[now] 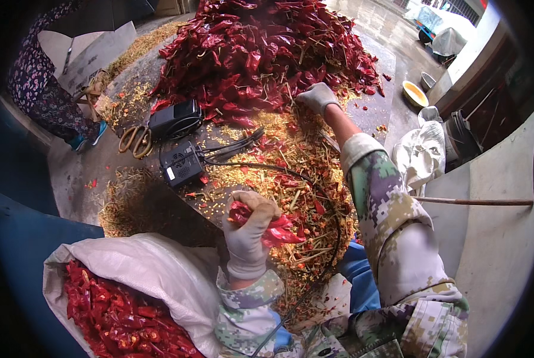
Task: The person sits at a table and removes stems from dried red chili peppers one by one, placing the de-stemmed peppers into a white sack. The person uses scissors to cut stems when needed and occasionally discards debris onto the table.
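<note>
My left hand (250,232), in a pale work glove, is closed around pieces of dried red chili (282,232) above the near part of the table. My right hand (317,97), gloved too, reaches out to the near edge of a large heap of dried red chilies (267,53). Its fingers point down at the heap, and whether they grip anything is hidden. Loose yellow seeds (267,123) and broken stems (303,206) cover the tabletop between the hands. Below my left hand, a white woven sack (159,255) stands open, full of red chili pieces (119,313).
Scissors (136,141), a black box (175,117) and a vented black device (181,163) with a cable (325,192) lie on the table's left. A person in flowered clothing (34,85) stands far left. Basins (414,94) and a white bag (421,152) are right.
</note>
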A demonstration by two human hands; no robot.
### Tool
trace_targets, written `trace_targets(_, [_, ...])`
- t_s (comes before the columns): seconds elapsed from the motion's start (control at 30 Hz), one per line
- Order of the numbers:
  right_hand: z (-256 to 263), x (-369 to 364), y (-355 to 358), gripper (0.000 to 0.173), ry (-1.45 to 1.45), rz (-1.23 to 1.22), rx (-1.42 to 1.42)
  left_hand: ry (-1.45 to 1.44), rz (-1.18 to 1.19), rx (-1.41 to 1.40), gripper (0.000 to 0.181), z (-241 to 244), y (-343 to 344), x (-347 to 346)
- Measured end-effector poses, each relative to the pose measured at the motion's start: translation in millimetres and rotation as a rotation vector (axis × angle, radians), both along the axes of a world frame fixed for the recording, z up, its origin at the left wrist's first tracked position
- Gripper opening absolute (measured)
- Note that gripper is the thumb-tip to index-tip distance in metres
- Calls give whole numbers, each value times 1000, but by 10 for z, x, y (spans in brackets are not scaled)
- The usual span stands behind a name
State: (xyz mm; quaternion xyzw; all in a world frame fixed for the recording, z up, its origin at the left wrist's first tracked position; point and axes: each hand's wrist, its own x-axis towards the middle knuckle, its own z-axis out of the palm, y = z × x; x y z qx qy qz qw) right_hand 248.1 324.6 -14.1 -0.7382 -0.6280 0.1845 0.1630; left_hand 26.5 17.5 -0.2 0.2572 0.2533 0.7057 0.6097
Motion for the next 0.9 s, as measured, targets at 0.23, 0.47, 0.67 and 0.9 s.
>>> trace_targets(0.23, [165,30,-837,24,135,94,107,183,69,-29,15,81,-36,-5])
trace_targets(0.47, [368,-19,-2191,8,971,253,-382,963,130,312,26,90,-54,11])
trace_targets(0.67, [65,-164,-2774,23,1662,221,-748,1066,-16,261,32,5,-125,126])
trace_targets(0.9, [329,-72,-2936,28,1028,392,-91,820,-115,-5,32,48,-142,106])
